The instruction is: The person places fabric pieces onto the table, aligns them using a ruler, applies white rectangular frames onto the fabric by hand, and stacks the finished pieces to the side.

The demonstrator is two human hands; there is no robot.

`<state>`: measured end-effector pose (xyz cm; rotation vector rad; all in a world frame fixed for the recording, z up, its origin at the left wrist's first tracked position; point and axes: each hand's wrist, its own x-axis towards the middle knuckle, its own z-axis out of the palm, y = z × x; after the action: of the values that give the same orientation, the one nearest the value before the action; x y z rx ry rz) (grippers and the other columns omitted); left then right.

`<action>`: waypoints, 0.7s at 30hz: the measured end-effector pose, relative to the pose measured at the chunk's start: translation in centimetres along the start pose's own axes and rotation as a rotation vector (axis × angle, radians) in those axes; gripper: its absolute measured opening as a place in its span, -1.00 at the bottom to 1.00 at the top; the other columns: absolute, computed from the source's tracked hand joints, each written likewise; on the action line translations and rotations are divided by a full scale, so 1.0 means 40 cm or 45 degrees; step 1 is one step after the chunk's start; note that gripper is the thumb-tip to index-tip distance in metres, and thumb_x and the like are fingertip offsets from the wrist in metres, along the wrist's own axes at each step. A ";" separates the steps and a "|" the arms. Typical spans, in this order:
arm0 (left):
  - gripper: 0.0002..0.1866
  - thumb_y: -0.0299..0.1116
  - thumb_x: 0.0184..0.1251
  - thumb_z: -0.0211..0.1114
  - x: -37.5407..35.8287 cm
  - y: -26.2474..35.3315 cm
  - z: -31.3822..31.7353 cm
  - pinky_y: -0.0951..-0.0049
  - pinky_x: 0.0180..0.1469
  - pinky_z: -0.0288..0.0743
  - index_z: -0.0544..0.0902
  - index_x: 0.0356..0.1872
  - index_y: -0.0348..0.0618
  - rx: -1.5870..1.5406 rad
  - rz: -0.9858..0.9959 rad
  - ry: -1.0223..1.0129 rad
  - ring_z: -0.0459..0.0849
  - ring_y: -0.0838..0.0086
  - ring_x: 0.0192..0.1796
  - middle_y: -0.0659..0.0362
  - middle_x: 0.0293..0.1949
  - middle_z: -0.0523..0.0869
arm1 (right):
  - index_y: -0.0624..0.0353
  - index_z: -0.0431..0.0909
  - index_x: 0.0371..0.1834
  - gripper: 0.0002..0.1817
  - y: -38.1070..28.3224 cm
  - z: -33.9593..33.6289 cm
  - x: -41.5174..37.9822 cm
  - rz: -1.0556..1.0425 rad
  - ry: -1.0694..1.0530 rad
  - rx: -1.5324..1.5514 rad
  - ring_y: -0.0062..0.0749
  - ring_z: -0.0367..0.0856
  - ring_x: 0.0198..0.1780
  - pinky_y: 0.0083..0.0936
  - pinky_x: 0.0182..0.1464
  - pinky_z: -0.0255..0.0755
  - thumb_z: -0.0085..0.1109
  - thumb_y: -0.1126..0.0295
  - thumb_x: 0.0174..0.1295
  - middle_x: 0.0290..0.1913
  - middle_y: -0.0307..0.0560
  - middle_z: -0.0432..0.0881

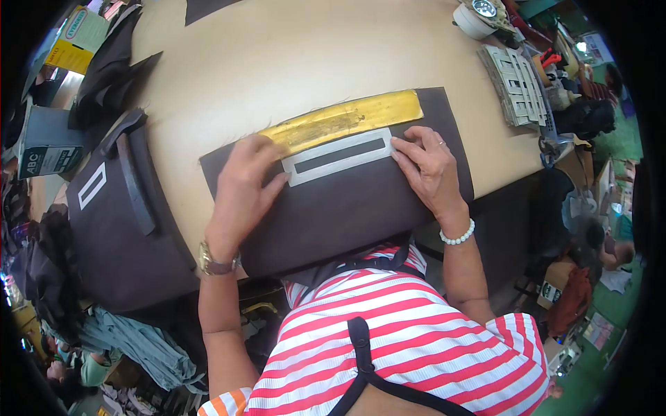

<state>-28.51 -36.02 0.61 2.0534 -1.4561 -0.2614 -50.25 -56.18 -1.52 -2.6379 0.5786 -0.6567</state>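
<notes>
A dark fabric panel (333, 215) lies on the table at its near edge. On it rests a white rectangular frame (343, 169) with a long slot showing dark fabric. Along the frame's upper side runs a yellow strip (347, 119), scuffed in the middle. My left hand (243, 184), slightly blurred, is at the left ends of both, its fingers bent over the strip and its thumb apart, near the frame's corner. At the frame's right end, my right hand (430, 163) has thumb and index finger closed on the edge.
Left lies another dark fabric piece (132, 243) with a white rectangular outline (93, 186) and a dark strip. Boxes (52, 142) stand beyond it. At right are stacked slotted templates (513, 87), a round dial device (479, 17) and tools. The tan table (312, 48) extends ahead.
</notes>
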 end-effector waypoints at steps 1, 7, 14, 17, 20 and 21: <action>-0.66 -0.50 0.01 0.36 -0.014 -0.006 0.013 0.31 0.00 0.45 0.61 -0.11 -0.19 0.077 0.134 -0.021 0.56 0.21 0.00 0.07 -0.10 0.59 | 0.15 0.64 -0.19 -0.75 -0.007 -0.003 0.002 -0.013 -0.009 -0.065 -0.20 0.55 -0.17 -0.32 -0.16 0.43 0.34 0.41 0.03 -0.17 -0.09 0.55; -0.61 -0.53 0.09 0.23 -0.087 0.022 0.058 0.14 0.16 0.35 0.63 0.02 -0.13 0.422 0.237 -0.026 0.45 0.15 0.25 0.09 0.15 0.56 | 0.36 0.45 0.09 -0.41 -0.148 0.052 0.023 -0.197 -0.084 -0.010 0.07 0.38 0.26 0.05 0.28 0.14 0.23 0.11 0.13 0.12 0.18 0.50; -0.54 -0.55 0.16 0.16 -0.112 0.028 0.065 -0.26 0.34 -0.01 0.59 0.13 -0.02 0.468 0.077 -0.064 0.30 0.14 0.38 0.17 0.26 0.49 | 0.30 0.13 0.42 0.07 -0.243 0.144 -0.010 -0.188 -0.447 0.079 -0.10 0.09 0.48 0.15 0.44 -0.16 -0.09 -0.43 0.09 0.46 0.09 0.16; -0.51 -0.57 0.17 0.15 -0.110 0.035 0.061 -0.29 0.37 -0.07 0.58 0.16 0.04 0.490 0.057 -0.085 0.29 0.12 0.39 0.19 0.28 0.48 | 0.28 0.12 0.43 0.07 -0.194 0.111 -0.017 -0.159 -0.444 -0.097 -0.13 0.10 0.48 0.18 0.43 -0.16 -0.09 -0.43 0.08 0.46 0.05 0.17; -0.52 -0.57 0.17 0.15 -0.108 0.032 0.059 -0.31 0.37 -0.10 0.59 0.15 0.06 0.502 0.065 -0.085 0.30 0.14 0.38 0.20 0.27 0.48 | 0.26 0.13 0.43 0.03 -0.144 0.078 -0.019 -0.033 -0.355 -0.207 -0.14 0.20 0.44 0.23 0.39 -0.12 -0.06 -0.39 0.11 0.42 0.03 0.26; -0.53 -0.57 0.17 0.15 -0.111 0.030 0.057 -0.33 0.37 -0.11 0.60 0.14 0.05 0.510 0.073 -0.085 0.31 0.16 0.37 0.20 0.26 0.48 | 0.26 0.13 0.43 0.02 -0.132 0.069 -0.023 0.026 -0.336 -0.240 -0.14 0.23 0.43 0.24 0.38 -0.10 -0.06 -0.38 0.12 0.41 0.03 0.28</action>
<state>-32.25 -33.07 -1.30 2.3263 -1.7157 -0.0132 -48.02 -50.60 -1.85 -2.8261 0.6127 -0.2498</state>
